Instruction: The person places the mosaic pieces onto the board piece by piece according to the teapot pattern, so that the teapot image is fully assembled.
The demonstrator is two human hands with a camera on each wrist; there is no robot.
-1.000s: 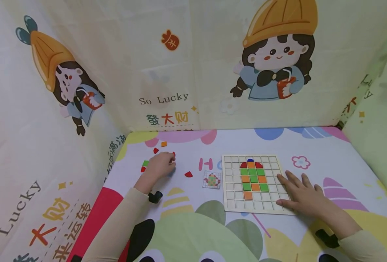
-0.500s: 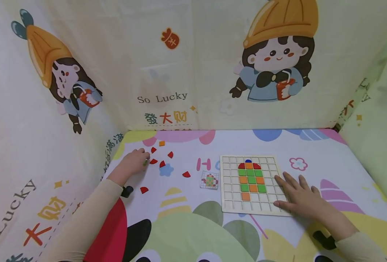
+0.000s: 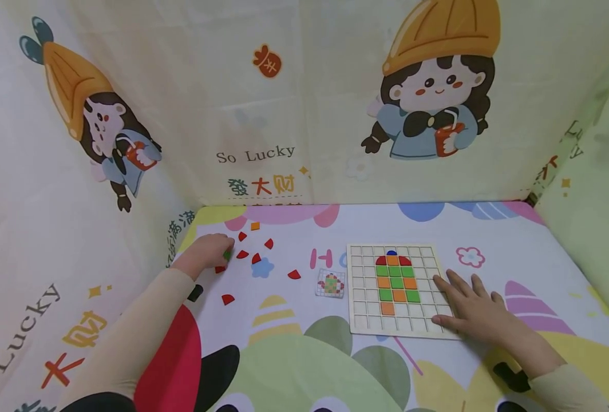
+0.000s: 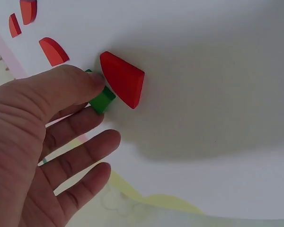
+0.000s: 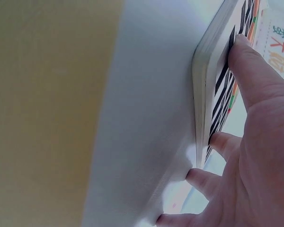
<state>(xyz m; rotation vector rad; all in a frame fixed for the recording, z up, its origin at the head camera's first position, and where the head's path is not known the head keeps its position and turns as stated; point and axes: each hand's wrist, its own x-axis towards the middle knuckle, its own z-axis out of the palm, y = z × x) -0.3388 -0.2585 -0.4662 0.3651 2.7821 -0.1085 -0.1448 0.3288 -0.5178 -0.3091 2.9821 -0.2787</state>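
At the left of the table, my left hand (image 3: 208,254) pinches a small green square block (image 4: 102,98) between thumb and forefinger, the other fingers spread loosely. Right beside that block lies a red quarter-round block (image 4: 124,79); whether they touch I cannot tell. My right hand (image 3: 474,306) rests with spread fingers on the right edge of the wooden grid board (image 3: 361,315). Green, orange, red and blue blocks fill a figure on the board, with a single orange block (image 3: 387,308) at its bottom. In the right wrist view, thumb and a finger touch the board's edge (image 5: 201,94).
A small pattern card (image 3: 330,283) lies left of the board. Several red quarter-round blocks (image 3: 294,274) are scattered across the left part of the table, with an orange square block (image 3: 255,226) behind them. A printed cloth wall (image 3: 330,114) stands behind the table.
My left hand has moved left from among the red blocks to the green block, uncovering several red pieces. In the last half second it has shifted only slightly. The right hand stays on the board.
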